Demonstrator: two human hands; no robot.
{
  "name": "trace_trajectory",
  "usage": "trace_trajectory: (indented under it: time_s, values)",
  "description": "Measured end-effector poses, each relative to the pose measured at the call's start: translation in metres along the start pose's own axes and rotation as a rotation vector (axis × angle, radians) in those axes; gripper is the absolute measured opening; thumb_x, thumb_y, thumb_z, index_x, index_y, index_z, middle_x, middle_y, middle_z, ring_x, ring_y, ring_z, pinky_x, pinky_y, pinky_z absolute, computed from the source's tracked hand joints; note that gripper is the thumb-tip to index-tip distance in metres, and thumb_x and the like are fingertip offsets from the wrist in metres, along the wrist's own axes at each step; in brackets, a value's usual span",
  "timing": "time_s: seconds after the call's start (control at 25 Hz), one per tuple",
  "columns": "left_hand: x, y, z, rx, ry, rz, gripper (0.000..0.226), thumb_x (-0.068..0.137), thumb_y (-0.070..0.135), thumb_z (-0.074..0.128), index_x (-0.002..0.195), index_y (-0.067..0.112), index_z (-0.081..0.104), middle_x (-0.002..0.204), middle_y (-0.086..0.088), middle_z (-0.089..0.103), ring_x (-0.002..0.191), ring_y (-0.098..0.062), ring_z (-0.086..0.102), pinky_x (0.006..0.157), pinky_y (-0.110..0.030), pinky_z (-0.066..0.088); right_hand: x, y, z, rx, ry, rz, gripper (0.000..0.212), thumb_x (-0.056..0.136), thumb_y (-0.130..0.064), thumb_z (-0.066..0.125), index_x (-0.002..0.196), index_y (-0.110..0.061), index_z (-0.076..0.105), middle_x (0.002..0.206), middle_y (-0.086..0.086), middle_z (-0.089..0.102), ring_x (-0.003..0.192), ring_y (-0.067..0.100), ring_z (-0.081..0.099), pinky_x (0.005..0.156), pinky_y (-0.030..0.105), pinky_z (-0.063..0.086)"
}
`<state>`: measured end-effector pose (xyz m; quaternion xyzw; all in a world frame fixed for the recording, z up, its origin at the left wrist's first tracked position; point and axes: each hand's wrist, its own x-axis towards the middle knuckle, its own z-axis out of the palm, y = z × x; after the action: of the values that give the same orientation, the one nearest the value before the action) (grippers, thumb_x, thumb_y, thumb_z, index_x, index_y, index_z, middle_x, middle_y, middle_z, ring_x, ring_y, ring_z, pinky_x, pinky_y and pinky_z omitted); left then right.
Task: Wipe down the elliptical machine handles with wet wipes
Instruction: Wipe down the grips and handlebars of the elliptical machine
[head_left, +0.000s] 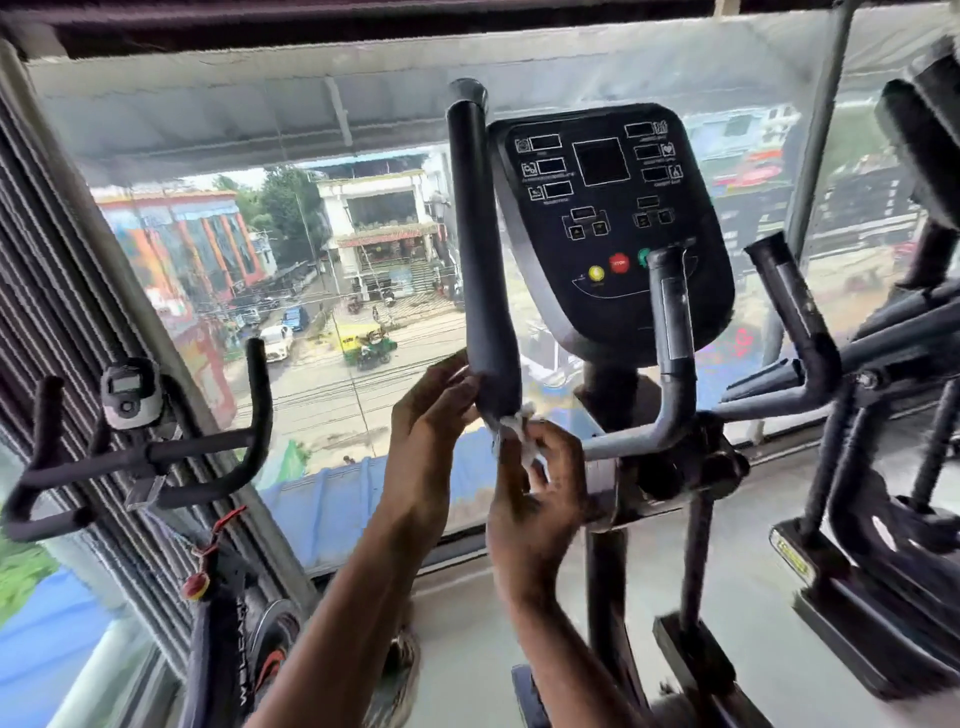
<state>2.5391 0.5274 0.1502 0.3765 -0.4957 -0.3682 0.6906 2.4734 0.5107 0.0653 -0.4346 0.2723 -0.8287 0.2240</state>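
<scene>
The elliptical's tall left handle (478, 249), wrapped in dark foam, rises in the middle of the view beside the black console (608, 223). My left hand (428, 421) touches the handle's lower left side with its fingertips. My right hand (535, 499) pinches a crumpled white wet wipe (511, 428) against the foot of the foam grip. A short inner grip (672, 322) curves up in front of the console, and the right handle (795, 306) stands further right.
An exercise bike with black handlebars (150, 452) and a small grey display (130, 389) stands at the left by a ribbed shutter. Another machine (893, 467) crowds the right side. A big window (332, 312) straight ahead overlooks a street.
</scene>
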Motion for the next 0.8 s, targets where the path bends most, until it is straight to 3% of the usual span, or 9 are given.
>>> trace_trajectory:
  time_s: [0.08,0.16,0.24,0.32,0.52,0.8]
  values:
    - [0.000,-0.001,0.000,0.036,0.026,0.006,0.028,0.089,0.012,0.062,0.115,0.016,0.072,0.108,-0.003,0.075,0.100,-0.019,0.068,0.090,-0.029,0.053,-0.011,0.012,0.010,0.070,0.118,0.181,0.015,0.096,-0.030,0.071,0.104,-0.043,0.068,0.102,-0.005,0.071,0.095,0.023,0.068,0.084,0.037,0.054]
    - [-0.003,-0.002,0.002,0.077,0.048,0.023,0.029,0.091,0.009,0.065,0.119,0.014,0.070,0.105,0.001,0.076,0.099,-0.016,0.067,0.091,-0.030,0.052,-0.017,0.018,0.019,0.154,0.206,0.364,0.008,0.093,-0.033,0.075,0.100,-0.036,0.072,0.101,0.004,0.075,0.096,0.027,0.070,0.082,0.033,0.055]
    - [-0.004,-0.001,0.006,0.134,0.057,0.043,0.027,0.097,0.004,0.062,0.121,0.012,0.068,0.102,0.003,0.076,0.098,-0.014,0.068,0.090,-0.029,0.053,-0.020,0.022,0.025,0.311,0.298,0.577,0.006,0.093,-0.021,0.077,0.098,-0.022,0.074,0.098,0.007,0.078,0.095,0.022,0.073,0.079,0.025,0.054]
    - [-0.004,0.002,0.009,0.149,0.065,0.034,0.024,0.100,0.003,0.057,0.120,0.012,0.068,0.100,0.002,0.076,0.096,-0.014,0.069,0.087,-0.028,0.054,-0.018,0.024,0.027,0.338,0.355,0.684,0.007,0.094,-0.011,0.076,0.101,-0.010,0.075,0.092,-0.002,0.080,0.091,0.015,0.074,0.076,0.022,0.054]
    - [-0.003,0.009,0.004,0.165,0.006,0.009,0.021,0.102,0.003,0.054,0.114,0.013,0.067,0.099,0.001,0.074,0.097,-0.015,0.068,0.090,-0.029,0.055,-0.026,0.001,0.035,0.376,0.387,0.638,0.013,0.095,-0.008,0.074,0.107,-0.003,0.071,0.092,-0.003,0.080,0.088,0.012,0.075,0.081,0.024,0.056]
    - [0.011,0.008,-0.017,0.149,-0.187,-0.003,0.020,0.102,0.003,0.053,0.110,0.015,0.066,0.100,0.002,0.073,0.102,-0.015,0.069,0.089,-0.029,0.054,-0.032,0.014,0.054,0.270,0.536,0.576,0.008,0.098,-0.018,0.071,0.092,-0.017,0.076,0.086,-0.008,0.079,0.089,0.010,0.073,0.086,0.026,0.056]
